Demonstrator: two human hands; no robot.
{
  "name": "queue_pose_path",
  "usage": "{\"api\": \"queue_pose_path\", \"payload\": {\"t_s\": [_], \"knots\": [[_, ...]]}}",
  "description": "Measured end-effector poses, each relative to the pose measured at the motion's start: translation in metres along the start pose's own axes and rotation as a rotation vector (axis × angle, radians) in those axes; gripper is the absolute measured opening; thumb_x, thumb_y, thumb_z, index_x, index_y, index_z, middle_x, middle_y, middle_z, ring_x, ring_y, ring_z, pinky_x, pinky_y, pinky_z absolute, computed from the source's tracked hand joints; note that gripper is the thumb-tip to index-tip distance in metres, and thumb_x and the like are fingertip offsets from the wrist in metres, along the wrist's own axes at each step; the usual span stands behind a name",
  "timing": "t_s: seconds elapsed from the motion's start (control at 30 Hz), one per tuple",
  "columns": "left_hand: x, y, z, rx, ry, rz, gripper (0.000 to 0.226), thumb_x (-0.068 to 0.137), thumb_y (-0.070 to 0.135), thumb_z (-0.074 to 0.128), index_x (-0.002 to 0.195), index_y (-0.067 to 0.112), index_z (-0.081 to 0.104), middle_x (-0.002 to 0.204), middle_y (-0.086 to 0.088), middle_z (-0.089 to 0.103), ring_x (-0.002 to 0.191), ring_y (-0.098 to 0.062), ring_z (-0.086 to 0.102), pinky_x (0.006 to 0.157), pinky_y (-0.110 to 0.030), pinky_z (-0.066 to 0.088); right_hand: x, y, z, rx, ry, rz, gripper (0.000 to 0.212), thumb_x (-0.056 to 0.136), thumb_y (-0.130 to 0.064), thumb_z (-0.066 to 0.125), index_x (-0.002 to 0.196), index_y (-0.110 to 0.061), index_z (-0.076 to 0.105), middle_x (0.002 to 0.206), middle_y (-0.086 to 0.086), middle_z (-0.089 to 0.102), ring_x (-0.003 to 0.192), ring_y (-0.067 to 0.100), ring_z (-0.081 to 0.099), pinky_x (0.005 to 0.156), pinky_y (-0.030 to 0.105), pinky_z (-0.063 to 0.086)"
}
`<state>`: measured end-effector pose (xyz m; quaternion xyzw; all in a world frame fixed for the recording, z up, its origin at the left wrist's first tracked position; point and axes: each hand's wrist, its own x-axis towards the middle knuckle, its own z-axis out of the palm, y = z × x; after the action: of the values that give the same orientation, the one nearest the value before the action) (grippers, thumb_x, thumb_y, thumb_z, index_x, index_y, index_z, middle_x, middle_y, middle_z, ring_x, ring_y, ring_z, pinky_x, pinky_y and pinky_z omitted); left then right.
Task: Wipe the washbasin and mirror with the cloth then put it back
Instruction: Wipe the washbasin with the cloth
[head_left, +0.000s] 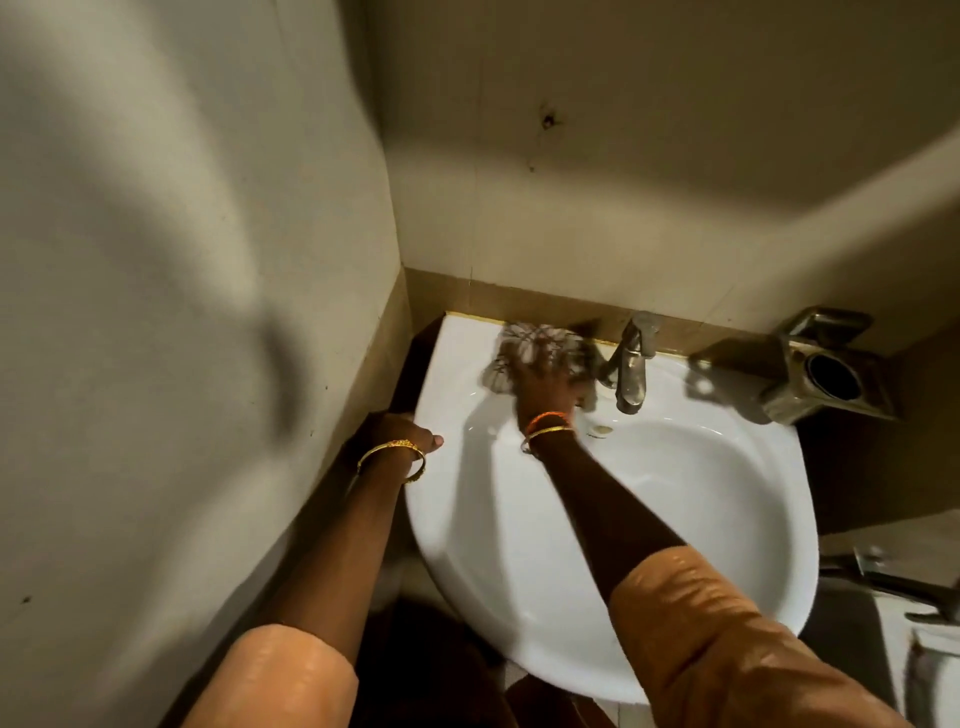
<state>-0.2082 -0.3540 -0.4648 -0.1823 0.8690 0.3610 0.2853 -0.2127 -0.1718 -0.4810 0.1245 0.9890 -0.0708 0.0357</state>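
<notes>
Tiled bathroom corner: white washbasin (649, 519) mounted against the wall, tap (630, 371) at its rear.

We press our right hand (545, 387) flat onto the motion-blurred cloth (537, 348) on the basin's rear-left ledge; its finger spread cannot be determined. Our left hand (402, 428) grips the left rim, fingers curled.
</notes>
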Motion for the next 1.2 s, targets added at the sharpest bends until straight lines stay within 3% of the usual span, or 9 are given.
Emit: {"api": "queue_pose_path", "payload": {"t_s": [0.1, 0.23, 0.43, 0.53, 0.67, 0.83, 0.97, 1.07, 1.2], "knots": [[-0.003, 0.000, -0.002, 0.016, -0.003, 0.006, 0.047, 0.078, 0.026, 0.074, 0.120, 0.009, 0.063, 0.127, -0.009, 0.063, 0.115, -0.030, 0.059, 0.100, -0.036, 0.046, 0.004, 0.018, -0.007, 0.035, 0.001, 0.207, 0.061, 0.098, -0.014, 0.041, 0.147, -0.038, 0.016, 0.157, 0.021, 0.005, 0.142, 0.042, 0.013, 0.108, 0.056, 0.027], [-0.003, -0.002, -0.001, -0.029, -0.007, 0.018, 0.047, 0.078, 0.023, 0.074, 0.121, 0.009, 0.062, 0.125, -0.011, 0.064, 0.112, -0.031, 0.060, 0.100, -0.037, 0.047, 0.018, -0.006, -0.014, 0.071, -0.063, 0.276, 0.073, 0.092, -0.027, 0.056, 0.148, -0.036, 0.010, 0.153, 0.024, 0.017, 0.142, 0.040, 0.014, 0.108, 0.059, 0.023], [0.001, -0.004, 0.000, -0.035, -0.026, 0.021, 0.049, 0.079, 0.022, 0.074, 0.124, 0.008, 0.060, 0.127, -0.012, 0.063, 0.115, -0.031, 0.059, 0.100, -0.037, 0.046, 0.018, -0.008, -0.013, 0.028, -0.018, 0.202, 0.057, 0.098, -0.022, 0.038, 0.147, -0.038, 0.015, 0.155, 0.024, 0.014, 0.141, 0.045, 0.014, 0.106, 0.062, 0.023], [0.001, -0.005, 0.001, -0.010, -0.011, 0.026, 0.052, 0.079, 0.028, 0.073, 0.126, 0.012, 0.059, 0.127, -0.010, 0.063, 0.115, -0.032, 0.058, 0.101, -0.039, 0.045, 0.029, -0.050, -0.009, 0.007, -0.030, 0.056, 0.055, 0.097, -0.030, 0.043, 0.147, -0.034, 0.020, 0.154, 0.026, 0.014, 0.140, 0.048, 0.012, 0.104, 0.068, 0.020], [0.001, -0.002, 0.003, 0.035, -0.002, 0.021, 0.055, 0.085, 0.032, 0.066, 0.134, 0.013, 0.050, 0.137, -0.012, 0.053, 0.125, -0.036, 0.048, 0.106, -0.041, 0.038, 0.040, -0.108, -0.005, -0.042, -0.056, -0.164, 0.048, 0.097, -0.029, 0.043, 0.143, -0.027, 0.032, 0.152, 0.026, 0.023, 0.141, 0.045, 0.014, 0.104, 0.065, 0.022], [-0.001, -0.002, 0.002, -0.104, -0.043, -0.023, 0.053, 0.084, 0.022, 0.068, 0.133, 0.011, 0.052, 0.136, -0.013, 0.054, 0.124, -0.037, 0.048, 0.108, -0.042, 0.037, 0.039, -0.089, -0.006, -0.035, -0.069, -0.251, 0.050, 0.095, -0.032, 0.046, 0.143, -0.034, 0.032, 0.156, 0.019, 0.017, 0.143, 0.041, 0.010, 0.106, 0.064, 0.020], [0.000, -0.008, 0.005, -0.281, -0.061, -0.050, 0.051, 0.076, 0.009, 0.075, 0.125, 0.006, 0.059, 0.123, -0.016, 0.064, 0.108, -0.034, 0.062, 0.100, -0.045, 0.047, 0.018, -0.024, 0.000, 0.068, 0.044, -0.030, 0.059, 0.090, -0.016, 0.048, 0.143, -0.036, 0.030, 0.156, 0.016, 0.017, 0.142, 0.040, 0.013, 0.105, 0.064, 0.024], [0.000, -0.010, 0.006, -0.309, -0.040, -0.035, 0.046, 0.076, 0.007, 0.074, 0.121, 0.004, 0.062, 0.117, -0.018, 0.067, 0.102, -0.032, 0.065, 0.097, -0.043, 0.050, 0.012, 0.017, 0.000, 0.088, 0.132, 0.079, 0.063, 0.082, -0.010, 0.052, 0.139, -0.034, 0.039, 0.152, 0.017, 0.029, 0.137, 0.042, 0.025, 0.105, 0.062, 0.026], [-0.002, -0.010, 0.004, -0.311, -0.041, -0.026, 0.049, 0.076, 0.009, 0.074, 0.123, 0.007, 0.060, 0.119, -0.016, 0.067, 0.104, -0.032, 0.064, 0.098, -0.044, 0.049, 0.017, -0.012, -0.004, 0.122, 0.079, 0.153, 0.062, 0.083, -0.016, 0.052, 0.140, -0.033, 0.035, 0.155, 0.017, 0.020, 0.140, 0.041, 0.017, 0.104, 0.063, 0.022]]}}
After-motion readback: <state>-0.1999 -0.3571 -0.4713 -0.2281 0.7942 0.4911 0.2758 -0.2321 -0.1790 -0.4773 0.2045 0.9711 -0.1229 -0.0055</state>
